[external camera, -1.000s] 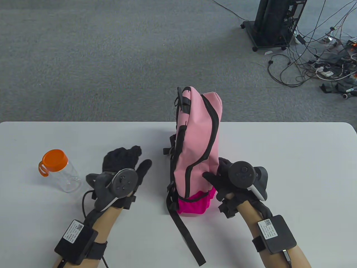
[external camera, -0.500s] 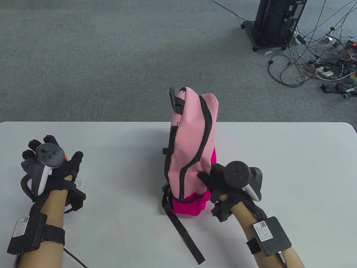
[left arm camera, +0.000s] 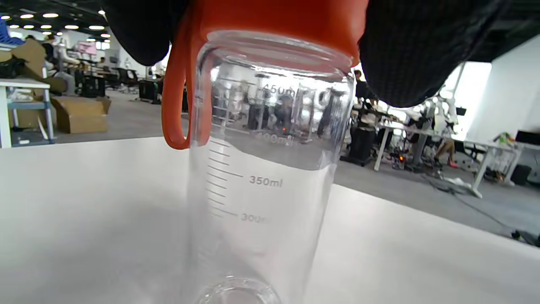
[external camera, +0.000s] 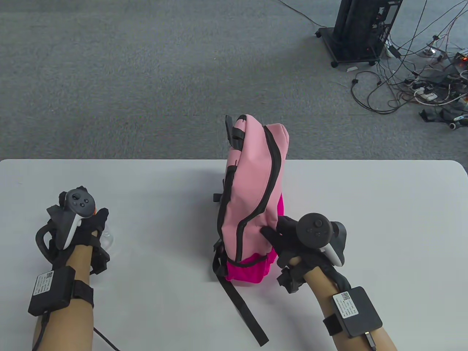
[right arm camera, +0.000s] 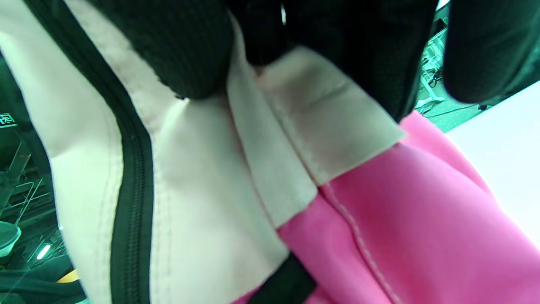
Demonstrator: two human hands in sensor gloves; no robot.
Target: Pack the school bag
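- The pink backpack stands upright mid-table, zippers closed, one black strap trailing toward the near edge.
- The right hand pinches the backpack's lower right side, thumb and fingers curled on the fabric.
- The left hand, far left, grips the orange lid of a clear water bottle standing on the table, fingers curled around the cap.

backpack: 1 | water bottle: 1 | hands: 2 – left, right | table: 1
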